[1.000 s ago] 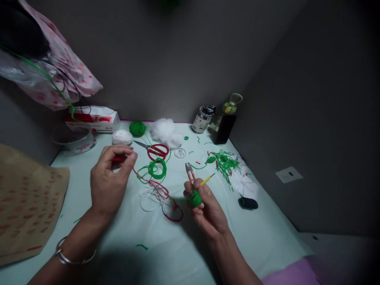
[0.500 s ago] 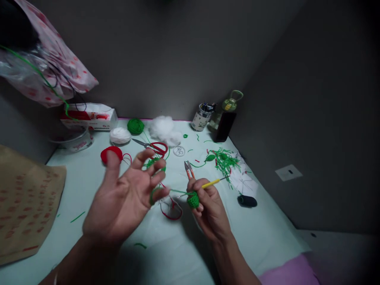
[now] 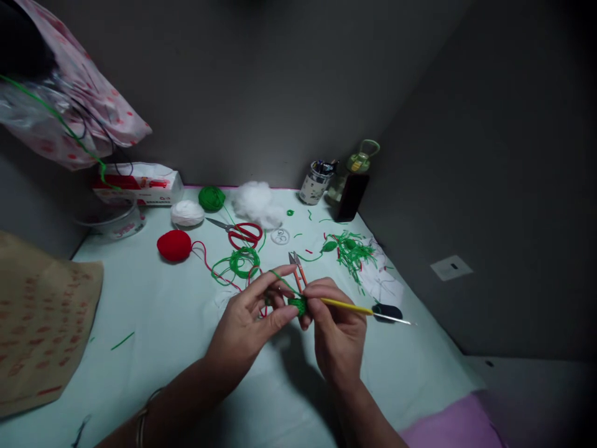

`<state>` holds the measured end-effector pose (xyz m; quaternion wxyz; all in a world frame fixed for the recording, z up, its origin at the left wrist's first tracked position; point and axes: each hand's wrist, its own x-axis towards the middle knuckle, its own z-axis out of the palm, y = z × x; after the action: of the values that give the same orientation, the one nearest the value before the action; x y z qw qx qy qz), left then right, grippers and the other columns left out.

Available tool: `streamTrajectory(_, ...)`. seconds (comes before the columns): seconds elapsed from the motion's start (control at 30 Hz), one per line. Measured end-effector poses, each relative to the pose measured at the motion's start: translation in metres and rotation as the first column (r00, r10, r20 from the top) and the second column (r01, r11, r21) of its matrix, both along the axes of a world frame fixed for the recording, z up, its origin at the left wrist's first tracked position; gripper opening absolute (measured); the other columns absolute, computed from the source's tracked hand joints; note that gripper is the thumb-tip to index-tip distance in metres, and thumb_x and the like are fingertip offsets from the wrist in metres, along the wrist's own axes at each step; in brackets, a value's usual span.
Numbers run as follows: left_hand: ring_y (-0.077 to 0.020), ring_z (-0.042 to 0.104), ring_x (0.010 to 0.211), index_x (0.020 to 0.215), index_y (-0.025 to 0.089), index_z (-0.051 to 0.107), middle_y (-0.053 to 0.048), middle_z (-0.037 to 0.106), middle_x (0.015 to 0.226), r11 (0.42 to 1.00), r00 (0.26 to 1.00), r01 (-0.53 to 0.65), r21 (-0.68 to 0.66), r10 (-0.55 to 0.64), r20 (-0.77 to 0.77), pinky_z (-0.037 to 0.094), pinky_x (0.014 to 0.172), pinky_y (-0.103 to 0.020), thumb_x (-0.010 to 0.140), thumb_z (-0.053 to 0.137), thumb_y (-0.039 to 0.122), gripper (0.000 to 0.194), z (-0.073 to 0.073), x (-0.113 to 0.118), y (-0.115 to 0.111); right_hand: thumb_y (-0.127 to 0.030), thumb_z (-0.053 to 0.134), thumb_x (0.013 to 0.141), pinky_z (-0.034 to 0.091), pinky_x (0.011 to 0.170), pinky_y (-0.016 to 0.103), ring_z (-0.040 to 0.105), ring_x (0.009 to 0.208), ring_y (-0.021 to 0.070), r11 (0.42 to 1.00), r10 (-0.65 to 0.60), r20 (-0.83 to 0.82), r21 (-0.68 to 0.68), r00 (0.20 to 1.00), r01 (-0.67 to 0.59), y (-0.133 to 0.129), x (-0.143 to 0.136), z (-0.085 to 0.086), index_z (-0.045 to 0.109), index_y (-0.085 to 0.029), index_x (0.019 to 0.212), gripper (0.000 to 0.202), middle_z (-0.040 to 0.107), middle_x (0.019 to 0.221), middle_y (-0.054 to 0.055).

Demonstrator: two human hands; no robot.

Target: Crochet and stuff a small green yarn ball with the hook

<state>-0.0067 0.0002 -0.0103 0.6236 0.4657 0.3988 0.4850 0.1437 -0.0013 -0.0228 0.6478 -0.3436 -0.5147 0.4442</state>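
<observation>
One green piece (image 3: 298, 305) toward six o'clock from head-view centre, pinched in left hand (image 3: 252, 312); yellow hook (image 3: 347, 305) gripped in right hand (image 3: 338, 330), pointing to three o'clock. Possible dropped stitch from slack in green strand (image 3: 281, 278), or snag on snips (image 3: 301, 274) at twelve o'clock.
</observation>
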Motion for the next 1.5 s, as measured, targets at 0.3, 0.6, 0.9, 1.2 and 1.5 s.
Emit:
streamTrajectory(0.3,-0.0088,0.059,0.063,0.142,0.024,0.057,0.004,0.060,0.081,0.982,0.961,0.103,-0.160,-0.057,0.271,0.048,0.063,-0.024,0.080,0.083,0.025,0.067,0.007,0.005,-0.002,0.006,0.060,0.089,0.059,0.076,0.028,0.070,0.095,0.0163,0.901,-0.348,0.368,0.387,0.862,0.198,-0.010,0.000,0.004,0.075,-0.028,0.117,0.047,0.071,0.104,0.006)
streamTrajectory(0.6,-0.0062,0.052,0.064,0.133,0.027,0.068,0.001,0.059,0.094,0.982,0.965,0.082,-0.172,-0.035,0.260,0.045,0.066,-0.025,0.088,0.077,0.028,0.046,0.004,-0.001,-0.003,-0.027,0.068,0.095,0.056,0.067,0.029,0.066,0.073,0.0152,0.996,-0.047,-0.036,-0.071,0.998,0.044,0.001,0.004,0.001,0.079,-0.027,0.098,0.011,0.077,0.090,0.004)
streamTrajectory(0.9,-0.0117,0.051,0.074,0.126,0.027,0.072,0.001,0.056,0.088,0.989,0.995,0.009,-0.149,0.006,0.097,0.043,0.073,-0.027,0.085,0.077,0.029,0.041,0.006,-0.006,-0.001,-0.025,0.058,0.101,0.053,0.068,0.027,0.064,0.074,0.0135,0.998,0.054,0.010,-0.025,0.998,-0.054,0.001,0.009,0.008,0.073,-0.024,0.096,0.016,0.073,0.087,0.003)
streamTrajectory(1.2,-0.0151,0.049,0.077,0.125,0.029,0.073,0.001,0.059,0.087,0.996,0.973,-0.085,0.000,0.083,-0.215,0.040,0.078,-0.030,0.085,0.071,0.021,0.041,0.008,-0.007,0.000,-0.012,0.050,0.100,0.054,0.075,0.038,0.067,0.088,0.0202,0.973,-0.097,0.348,0.230,0.932,0.016,-0.008,0.013,0.007,0.069,-0.027,0.109,0.026,0.074,0.096,0.005)
streamTrajectory(1.5,-0.0155,0.049,0.072,0.119,0.029,0.076,0.000,0.062,0.085,0.995,0.963,-0.101,0.025,0.104,-0.249,0.041,0.070,-0.030,0.082,0.072,0.022,0.038,0.012,-0.008,0.001,-0.011,0.050,0.100,0.055,0.075,0.038,0.067,0.088,0.0199,0.974,-0.085,0.343,0.227,0.935,0.006,-0.007,0.014,0.004,0.069,-0.028,0.111,0.027,0.074,0.097,0.004)
